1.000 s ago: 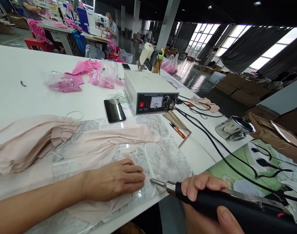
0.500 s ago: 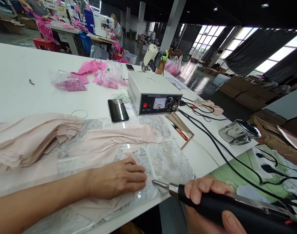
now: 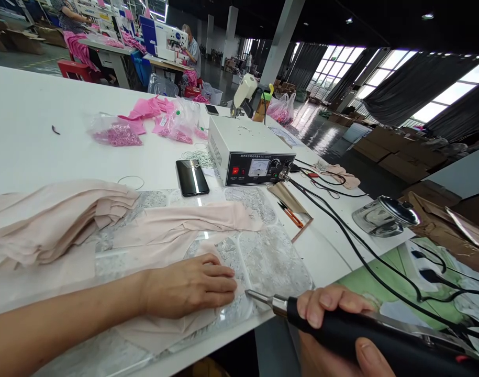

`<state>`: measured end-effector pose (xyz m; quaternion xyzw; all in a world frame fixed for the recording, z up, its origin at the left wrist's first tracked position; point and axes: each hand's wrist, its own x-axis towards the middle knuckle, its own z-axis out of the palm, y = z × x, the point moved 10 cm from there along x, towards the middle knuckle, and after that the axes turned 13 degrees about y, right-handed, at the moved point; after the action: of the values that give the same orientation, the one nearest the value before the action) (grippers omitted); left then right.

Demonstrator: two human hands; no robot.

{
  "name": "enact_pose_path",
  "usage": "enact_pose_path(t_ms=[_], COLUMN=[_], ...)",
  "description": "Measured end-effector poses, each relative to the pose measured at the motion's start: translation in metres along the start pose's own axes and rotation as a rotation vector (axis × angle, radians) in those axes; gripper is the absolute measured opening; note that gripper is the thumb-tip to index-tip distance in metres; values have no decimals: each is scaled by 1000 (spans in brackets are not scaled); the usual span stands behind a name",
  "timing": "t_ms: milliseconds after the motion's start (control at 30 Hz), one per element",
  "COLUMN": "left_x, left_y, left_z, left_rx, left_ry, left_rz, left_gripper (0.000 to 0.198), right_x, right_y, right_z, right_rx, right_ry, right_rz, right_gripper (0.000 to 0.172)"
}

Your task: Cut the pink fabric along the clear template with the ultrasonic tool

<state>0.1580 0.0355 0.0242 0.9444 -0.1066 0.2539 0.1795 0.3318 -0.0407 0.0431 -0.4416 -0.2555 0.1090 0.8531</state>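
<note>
Palm down, my left hand [image 3: 188,287] lies with its fingers stretched out on a pale pink fabric piece [image 3: 156,335] on a clear, grey stone-patterned mat [image 3: 270,262]. Part of the fabric is hidden beneath it. My right hand [image 3: 325,309] is closed around a black handheld ultrasonic tool [image 3: 400,340]. The tool's pointed metal tip [image 3: 258,297] is just right of my left fingertips, by the fabric's edge; contact I cannot tell. Another pale fabric piece [image 3: 200,220] lies flat beyond my left hand. A folded stack of the same fabric [image 3: 58,220] is on the left.
A white control box [image 3: 255,144] with a dial stands behind the mat, its black cables [image 3: 341,225] running right. Nearby are a phone [image 3: 192,178], an orange cutter [image 3: 292,215], a glass mug [image 3: 380,217] and bags of pink pieces [image 3: 117,133]. People sew in the background.
The view has shifted very slightly. Both hands, the tool and the fabric keep their places.
</note>
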Motion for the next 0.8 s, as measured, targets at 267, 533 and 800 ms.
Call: enact_pose_path(t_ms=[267, 533, 800], left_x=[-1, -1, -1], left_y=[-2, -1, -2], left_z=[1, 2, 1], left_rx=[-1, 1, -23], left_ry=[-21, -25, -10], left_rz=[-16, -8, -20], left_gripper=[33, 35, 36], right_x=[-1, -1, 0], right_y=[0, -2, -2], right_z=[0, 5, 3], right_rx=[26, 5, 13], right_ry=[41, 29, 24], right_rz=[14, 10, 6], right_gripper=[19, 17, 18])
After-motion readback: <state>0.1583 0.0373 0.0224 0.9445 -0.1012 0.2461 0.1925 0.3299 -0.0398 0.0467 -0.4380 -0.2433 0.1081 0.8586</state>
